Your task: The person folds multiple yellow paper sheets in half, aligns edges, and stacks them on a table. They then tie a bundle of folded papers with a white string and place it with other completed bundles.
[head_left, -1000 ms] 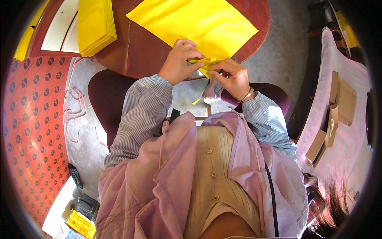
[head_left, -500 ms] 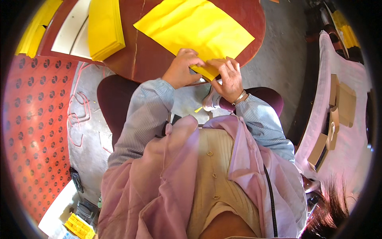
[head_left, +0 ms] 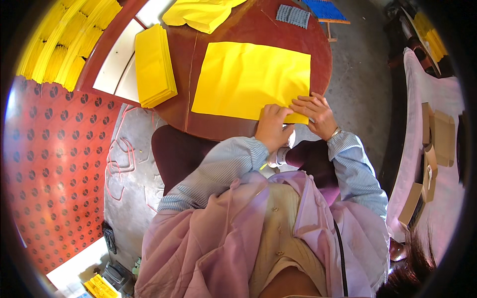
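A flat, cloth-like yellow sheet (head_left: 251, 79) lies on the round reddish-brown table (head_left: 238, 130), its near right corner at the table's edge. My left hand (head_left: 272, 128) is closed, with curled fingers pinching the sheet's near edge. Beside it, my right hand (head_left: 318, 115) grips the near right corner, fingers over the top and thumb below. The two hands are close together. The underside of the corner and the left fingertips are partly hidden.
A stack of yellow sheets (head_left: 155, 67) stands left on the table, near crumpled yellow material (head_left: 198, 14). A grey textured piece (head_left: 293, 17) lies at the far right. Yellow bundles (head_left: 64, 37) fill the far left; opened cardboard boxes (head_left: 439, 139) rest on a pink cloth at right.
The yellow sheet has turned, so its long edge now runs roughly across the view. Both hands have come to its near right corner. The view has also shifted, showing more of the table's far side.
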Tool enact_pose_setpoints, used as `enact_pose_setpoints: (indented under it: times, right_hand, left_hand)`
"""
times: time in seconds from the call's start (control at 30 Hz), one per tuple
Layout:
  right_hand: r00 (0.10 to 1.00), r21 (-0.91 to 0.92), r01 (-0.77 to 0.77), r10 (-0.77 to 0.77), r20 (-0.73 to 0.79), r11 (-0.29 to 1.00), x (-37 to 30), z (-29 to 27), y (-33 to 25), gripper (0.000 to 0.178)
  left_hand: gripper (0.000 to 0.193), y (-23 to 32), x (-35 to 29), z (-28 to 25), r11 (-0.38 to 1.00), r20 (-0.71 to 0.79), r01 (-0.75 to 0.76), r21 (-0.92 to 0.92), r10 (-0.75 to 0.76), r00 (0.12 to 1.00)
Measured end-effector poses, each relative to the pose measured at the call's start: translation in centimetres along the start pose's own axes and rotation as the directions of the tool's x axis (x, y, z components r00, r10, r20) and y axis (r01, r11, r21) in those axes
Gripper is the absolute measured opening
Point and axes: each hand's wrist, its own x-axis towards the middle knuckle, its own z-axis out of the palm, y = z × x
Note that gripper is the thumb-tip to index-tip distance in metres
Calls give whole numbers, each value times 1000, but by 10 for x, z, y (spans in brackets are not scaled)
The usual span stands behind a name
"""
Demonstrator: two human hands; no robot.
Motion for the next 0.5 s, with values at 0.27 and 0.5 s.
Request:
enact_pose_setpoints:
  times: [0.27, 0.5]
  right_hand:
    - [985, -18, -30, 33, 167, 999, -4, -8, 5, 45]
    - [914, 244, -298, 202, 351, 923, -4, -17, 16, 37]
  left_hand:
    - [24, -88, 46, -123, 967, 284, -252, 49, 228, 931]
    - [37, -133, 36, -199, 980, 380, 188, -70, -148, 913]
